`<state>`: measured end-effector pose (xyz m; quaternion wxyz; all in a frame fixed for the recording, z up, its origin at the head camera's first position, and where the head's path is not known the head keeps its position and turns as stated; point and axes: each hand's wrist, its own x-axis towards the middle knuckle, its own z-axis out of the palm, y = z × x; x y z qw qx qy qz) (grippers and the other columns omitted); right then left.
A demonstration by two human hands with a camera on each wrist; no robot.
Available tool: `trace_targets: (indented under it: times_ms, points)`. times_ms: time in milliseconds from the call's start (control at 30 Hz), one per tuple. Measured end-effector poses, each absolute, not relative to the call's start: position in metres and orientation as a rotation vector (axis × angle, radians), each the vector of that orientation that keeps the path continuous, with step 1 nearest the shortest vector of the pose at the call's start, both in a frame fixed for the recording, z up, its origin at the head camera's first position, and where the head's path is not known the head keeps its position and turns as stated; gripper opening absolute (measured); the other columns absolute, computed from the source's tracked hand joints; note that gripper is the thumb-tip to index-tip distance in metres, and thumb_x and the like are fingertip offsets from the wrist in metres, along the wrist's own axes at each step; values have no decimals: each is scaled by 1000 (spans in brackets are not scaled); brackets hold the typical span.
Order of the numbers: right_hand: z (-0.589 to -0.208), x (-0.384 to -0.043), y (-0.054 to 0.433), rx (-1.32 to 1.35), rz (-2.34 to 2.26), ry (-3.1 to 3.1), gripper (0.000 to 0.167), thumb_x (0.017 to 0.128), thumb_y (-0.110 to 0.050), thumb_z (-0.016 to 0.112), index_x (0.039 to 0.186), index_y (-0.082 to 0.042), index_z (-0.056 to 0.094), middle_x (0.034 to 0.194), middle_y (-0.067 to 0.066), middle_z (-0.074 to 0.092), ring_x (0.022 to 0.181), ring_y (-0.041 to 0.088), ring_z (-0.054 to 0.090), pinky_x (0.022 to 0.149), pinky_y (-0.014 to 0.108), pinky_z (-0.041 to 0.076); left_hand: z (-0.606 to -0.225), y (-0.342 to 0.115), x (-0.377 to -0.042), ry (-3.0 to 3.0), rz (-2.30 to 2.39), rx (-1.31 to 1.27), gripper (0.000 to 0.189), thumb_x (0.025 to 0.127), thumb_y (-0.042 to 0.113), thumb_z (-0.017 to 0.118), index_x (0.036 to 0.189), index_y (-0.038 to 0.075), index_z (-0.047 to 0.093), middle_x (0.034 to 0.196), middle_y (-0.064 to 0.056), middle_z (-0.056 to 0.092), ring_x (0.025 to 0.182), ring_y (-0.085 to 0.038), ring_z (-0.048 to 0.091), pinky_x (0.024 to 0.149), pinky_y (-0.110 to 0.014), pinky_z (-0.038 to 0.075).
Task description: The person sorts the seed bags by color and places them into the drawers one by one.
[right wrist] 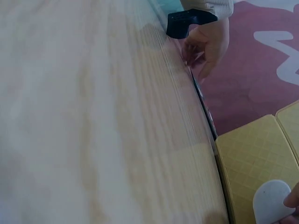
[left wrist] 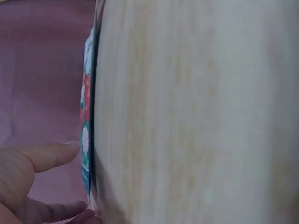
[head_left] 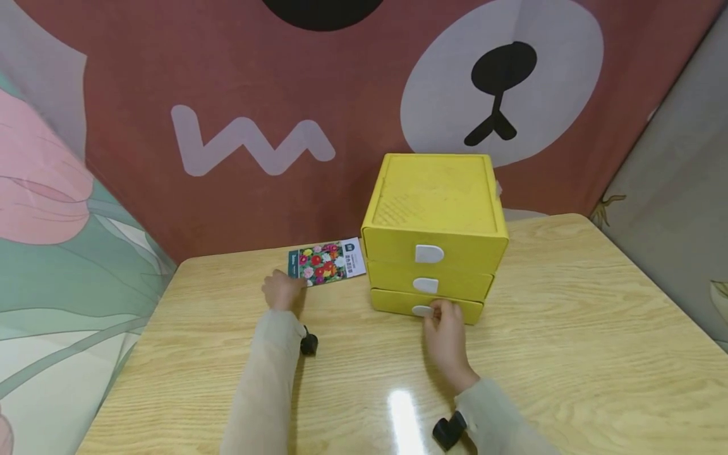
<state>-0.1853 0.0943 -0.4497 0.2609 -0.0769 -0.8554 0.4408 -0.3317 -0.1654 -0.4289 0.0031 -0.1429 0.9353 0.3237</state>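
A seed packet (head_left: 324, 262) printed with colourful flowers lies flat on the wooden table, left of a yellow drawer box (head_left: 435, 196). At its near left corner my left hand (head_left: 282, 291) pinches it; the left wrist view has the thumb (left wrist: 56, 156) against the printed face and fingers at the end edge. My right hand (head_left: 446, 335) holds the white handle (head_left: 422, 311) of the bottom drawer (head_left: 392, 301). Only fingertips of that hand appear beside the white tab (right wrist: 271, 200) in the right wrist view. All three drawers look pushed in.
Behind the table (head_left: 569, 303) hangs a brown cloth (head_left: 256, 208) with a bear design, close to the box and packet. A flowered cloth (head_left: 51, 265) borders the left side. Black wrist cameras (head_left: 309, 343) are strapped to both sleeves.
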Motion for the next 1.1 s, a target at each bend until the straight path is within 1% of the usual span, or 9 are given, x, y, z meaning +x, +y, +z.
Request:
trace_targets:
  times_ms: [133,233,500,633,867,967,1100]
  points:
    - [-449,-187,96,-188,1118,-2300,5,77,7,53,81,5,53,78,14,47,72,26,47,63,36,41,-429,-164,-336,2943,964,-512,57,71,27,64,109,-10,43,106,-28,40,100,-41,36,81,-49,35]
    - [-450,-188,97,-172,1088,-2279,6,75,9,55,77,4,54,74,13,48,70,26,47,61,36,41,-430,-163,-340,2937,932,-560,56,71,27,65,107,-9,44,104,-27,41,98,-40,38,80,-48,37]
    - [-451,-188,96,-183,1091,-2248,6,74,8,55,75,3,53,73,12,48,68,25,47,60,35,41,-433,-161,-345,2928,983,-623,52,69,23,69,104,-9,47,97,-26,49,91,-38,47,78,-46,40]
    - [-451,-187,95,-177,1085,-2242,6,74,8,56,74,3,53,72,11,48,67,25,47,59,35,41,-435,-162,-345,2889,1096,-633,53,69,21,70,106,-9,46,98,-25,49,91,-38,47,80,-46,40]
    - [-452,-188,96,-162,1078,-2242,7,74,9,56,74,2,54,73,12,48,68,25,48,59,35,41,-438,-169,-344,2781,1255,-583,59,70,19,70,112,-10,40,105,-26,48,97,-37,45,84,-44,38]
    - [-453,-188,97,-161,1066,-2243,8,74,9,57,73,2,53,72,11,48,67,24,47,59,35,41,-441,-172,-345,2775,1251,-547,55,71,18,68,110,-11,43,104,-25,50,94,-34,46,84,-43,38]
    - [-454,-188,98,-165,1064,-2252,8,74,9,57,73,2,54,72,11,48,68,24,47,59,35,41,-444,-176,-349,2781,1250,-526,44,71,15,64,102,-12,49,99,-24,52,83,-29,46,80,-42,39]
